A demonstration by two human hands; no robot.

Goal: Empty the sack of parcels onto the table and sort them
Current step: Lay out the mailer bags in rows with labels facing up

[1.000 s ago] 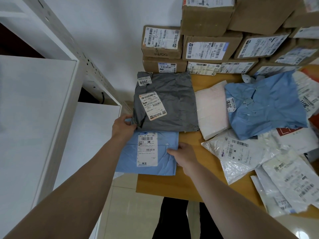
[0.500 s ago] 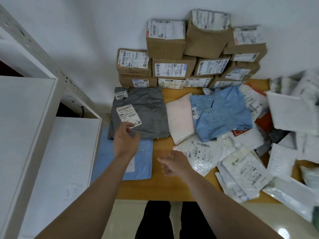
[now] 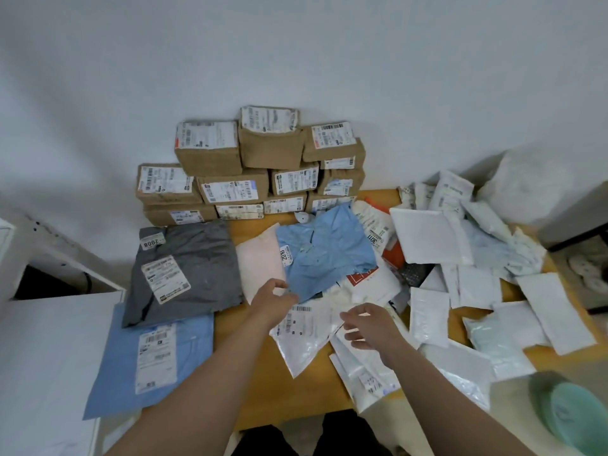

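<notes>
One grey parcel (image 3: 190, 268) carries a tag "2008". Of the two blue ones, the far blue parcel (image 3: 325, 255) shows "2010" and the near blue parcel (image 3: 151, 360) has small print I cannot read; a white parcel (image 3: 375, 228) reads "3011". All lie on the wooden table (image 3: 263, 390), and the left hand (image 3: 273, 301) and right hand (image 3: 368, 327) are low over them with loose fingers, gripping nothing.

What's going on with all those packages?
A person is sorting parcels on a wooden table. Cardboard boxes are stacked at the back by the wall, and a grey bag and a light blue bag lie together on the left. Both hands are empty: the left hand reaches over the edge of a blue parcel in the middle, and the right hand hovers above a white bag. Many more white bags lie jumbled on the right.
</notes>
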